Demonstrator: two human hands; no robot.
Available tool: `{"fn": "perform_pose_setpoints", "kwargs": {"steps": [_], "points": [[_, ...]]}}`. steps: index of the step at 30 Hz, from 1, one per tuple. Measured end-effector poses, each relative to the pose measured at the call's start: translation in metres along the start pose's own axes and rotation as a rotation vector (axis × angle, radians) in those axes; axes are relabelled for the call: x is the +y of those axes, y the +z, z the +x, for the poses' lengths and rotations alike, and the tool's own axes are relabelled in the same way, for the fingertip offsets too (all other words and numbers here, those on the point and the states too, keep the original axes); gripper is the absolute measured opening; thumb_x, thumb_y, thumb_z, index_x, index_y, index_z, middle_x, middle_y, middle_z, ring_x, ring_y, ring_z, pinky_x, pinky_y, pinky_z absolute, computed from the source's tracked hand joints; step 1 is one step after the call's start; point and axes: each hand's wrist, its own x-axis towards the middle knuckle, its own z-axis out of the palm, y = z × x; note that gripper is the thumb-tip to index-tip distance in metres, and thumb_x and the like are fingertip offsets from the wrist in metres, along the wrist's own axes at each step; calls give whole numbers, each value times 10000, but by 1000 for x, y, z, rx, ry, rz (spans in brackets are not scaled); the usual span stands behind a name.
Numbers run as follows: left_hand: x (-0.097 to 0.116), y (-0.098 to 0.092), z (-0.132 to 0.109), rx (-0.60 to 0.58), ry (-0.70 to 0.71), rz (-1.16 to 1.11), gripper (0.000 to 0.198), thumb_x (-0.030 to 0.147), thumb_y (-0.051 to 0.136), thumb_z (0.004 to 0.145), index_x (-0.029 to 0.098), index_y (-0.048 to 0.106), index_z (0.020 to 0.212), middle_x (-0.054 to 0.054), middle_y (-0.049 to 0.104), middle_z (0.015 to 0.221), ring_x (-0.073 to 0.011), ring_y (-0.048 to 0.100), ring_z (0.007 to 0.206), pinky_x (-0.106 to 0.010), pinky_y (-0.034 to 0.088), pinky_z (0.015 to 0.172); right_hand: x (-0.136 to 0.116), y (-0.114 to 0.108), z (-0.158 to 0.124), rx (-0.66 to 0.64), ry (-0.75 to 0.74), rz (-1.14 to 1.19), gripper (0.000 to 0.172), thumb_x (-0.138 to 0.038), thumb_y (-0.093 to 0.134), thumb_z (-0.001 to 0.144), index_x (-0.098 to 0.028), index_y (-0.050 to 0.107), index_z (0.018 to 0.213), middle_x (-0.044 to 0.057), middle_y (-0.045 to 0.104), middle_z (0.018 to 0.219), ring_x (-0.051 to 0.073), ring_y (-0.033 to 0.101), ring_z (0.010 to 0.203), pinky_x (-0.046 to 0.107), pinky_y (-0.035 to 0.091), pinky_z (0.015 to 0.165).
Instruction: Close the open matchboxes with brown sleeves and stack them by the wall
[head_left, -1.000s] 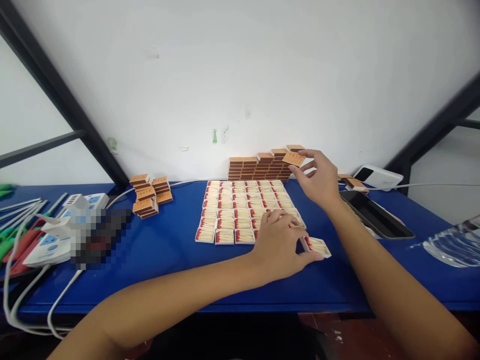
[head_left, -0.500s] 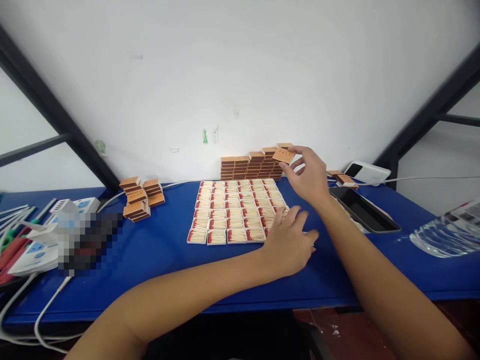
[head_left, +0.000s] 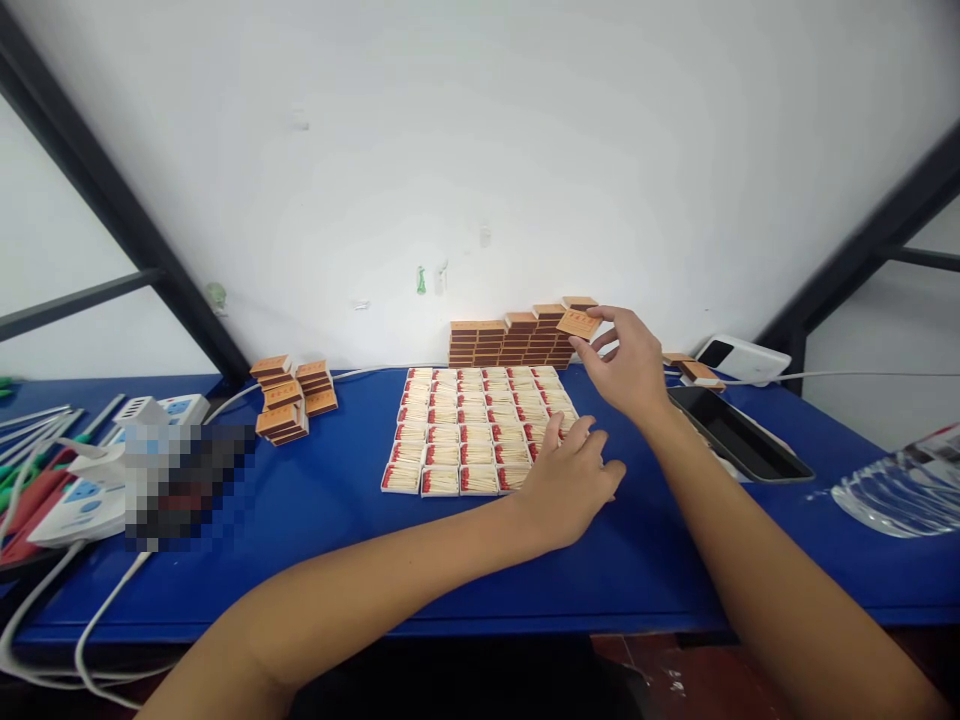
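A pale wall [head_left: 525, 150] fills the background behind both hands' fingers. Beneath them spreads a blue tabletop [head_left: 337, 470]. On it, mostly to the left of the left fingers and running away beyond them, lies a tight block of open matchbox trays [head_left: 439, 493] in rows. Directly behind and to the left of the right fingers, closed orange and brown matchboxes [head_left: 495, 345] form a stepped stack near the wall, taller toward the right. Far to the left of both hands is a white power strip [head_left: 97, 505]; to the right of the right fingers, a dark flat rectangular object [head_left: 739, 435], with a clear bottle [head_left: 900, 490] farther right.

The left hand [head_left: 570, 490] reaches over the block's near right corner, its visible fingers spread; whether they grip a tray underneath cannot be told. The right hand [head_left: 626, 360] is higher and farther away, thumb and finger pinching one matchbox [head_left: 579, 323] by its right side, orange label showing, in front of the stack. Smallest are the red-tipped matches [head_left: 478, 480] filling the trays beside the left fingers.
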Motion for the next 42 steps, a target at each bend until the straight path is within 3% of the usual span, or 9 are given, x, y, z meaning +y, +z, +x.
{"fn": "perform_pose_setpoints", "kwargs": {"steps": [5,11,14,17,23,27,30,34,42], "points": [[-12,-18,-1,16,-6,-51,452,500,735,950,174,702,1261,-176,641,1386,-384,465,1439,-636,305,1213,-2,0,0,12,19,-1,391,-417,658,962,-206,613,1287,142,711,1206,226,686,733,374,583,600],[-62,-53,-22,61,-133,-184,456,506,775,921,182,692,1230,-145,698,1257,-348,551,1314,-575,365,1169,-17,3,-3,-59,42,101,413,-454,679,949,-220,634,1287,109,746,1070,242,695,744,386,575,622],[-94,-70,-41,124,-238,-192,380,445,730,970,201,665,1254,-123,709,1234,-318,600,1217,-521,455,1074,-32,8,-9,-199,70,179,448,-501,704,938,-230,654,1291,58,728,859,241,677,693,397,570,653],[-122,-85,-56,210,-351,-153,401,380,711,989,188,617,1328,-130,695,1289,-317,601,1229,-506,477,1057,-53,15,-18,-408,78,315,486,-554,733,916,-248,666,1287,35,721,835,215,661,652,373,551,629],[-152,-97,-61,169,-251,-281,477,380,815,911,190,653,1318,-120,724,1275,-300,639,1191,-495,511,1043,-79,25,-32,-582,122,443,465,-583,744,903,-274,680,1245,-1,698,807,175,612,585,347,514,591],[-154,-95,-56,116,-199,-315,384,342,829,899,204,718,1239,-102,759,1149,-288,659,1119,-479,538,976,-81,28,-33,-574,162,495,465,-574,748,904,-269,679,1248,16,711,849,188,642,646,342,518,585],[-161,-92,-48,115,-187,-296,363,317,822,902,197,725,1230,-100,765,1136,-283,666,1104,-463,540,966,-77,29,-32,-528,151,490,496,-552,743,917,-264,647,1309,70,749,1026,224,698,785,359,563,624],[-186,-89,-24,160,-310,-209,343,303,819,893,179,732,1200,-104,774,1159,-296,672,1092,-463,522,971,-66,28,-30,-364,46,270,440,-513,644,994,-239,618,1338,137,706,1292,246,713,862,412,593,693],[-226,-74,36,93,-419,1,235,330,747,952,173,766,1126,-119,777,1123,-344,614,1137,-500,405,1002,-51,28,-26,-289,-90,87,275,-409,538,1071,-207,626,1235,123,704,1170,210,682,742,390,561,676]]}}
